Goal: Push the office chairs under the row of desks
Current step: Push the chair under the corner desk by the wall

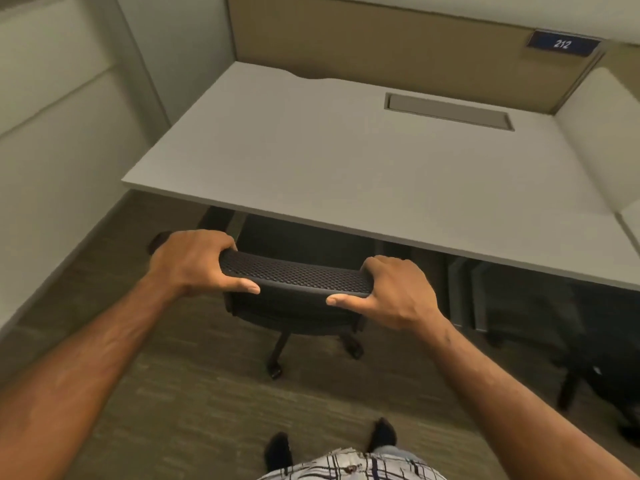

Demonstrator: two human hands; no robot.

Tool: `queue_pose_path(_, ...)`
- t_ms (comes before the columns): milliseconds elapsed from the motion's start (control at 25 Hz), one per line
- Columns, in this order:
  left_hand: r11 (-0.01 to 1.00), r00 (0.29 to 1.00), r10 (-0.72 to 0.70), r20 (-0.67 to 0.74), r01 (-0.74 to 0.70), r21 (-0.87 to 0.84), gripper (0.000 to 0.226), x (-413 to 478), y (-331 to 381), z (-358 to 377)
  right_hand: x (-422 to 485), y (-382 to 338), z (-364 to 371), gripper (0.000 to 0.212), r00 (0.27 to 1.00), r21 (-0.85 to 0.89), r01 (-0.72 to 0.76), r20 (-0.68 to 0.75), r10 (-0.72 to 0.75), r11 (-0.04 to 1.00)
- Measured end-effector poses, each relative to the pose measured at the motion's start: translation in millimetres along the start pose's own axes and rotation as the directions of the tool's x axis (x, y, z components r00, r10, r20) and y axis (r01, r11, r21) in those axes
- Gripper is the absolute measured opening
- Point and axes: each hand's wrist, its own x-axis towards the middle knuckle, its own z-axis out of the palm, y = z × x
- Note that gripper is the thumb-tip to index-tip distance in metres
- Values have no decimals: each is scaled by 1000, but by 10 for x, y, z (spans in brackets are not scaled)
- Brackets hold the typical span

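Note:
A black office chair (294, 271) with a mesh backrest stands at the front edge of a white desk (346, 161), its seat partly under the desktop. My left hand (194, 261) grips the left end of the backrest's top rim, thumb toward me. My right hand (398, 292) grips the right end the same way. The chair's wheeled base (277, 355) shows on the carpet below the backrest. The front of the seat is hidden by the desktop.
A second dark chair (595, 362) stands at the lower right, partly under the neighbouring desk. A wall panel (52, 168) runs along the left. A tan divider (398, 57) with a "212" sign (562, 44) backs the desk. My shoes (381, 434) stand on the carpet.

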Motion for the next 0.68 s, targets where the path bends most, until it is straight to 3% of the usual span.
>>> queue_pose_path(280, 999, 999, 33, 11, -33, 8, 86, 71, 207, -50, -137, 181, -51, 80, 999, -1, 15, -44, -15, 1000)
queue_pose_path(680, 986, 986, 164, 19, -165, 18, 95, 352, 303, -116, -303, 273, -21, 76, 993, 25, -72, -97, 74, 997)
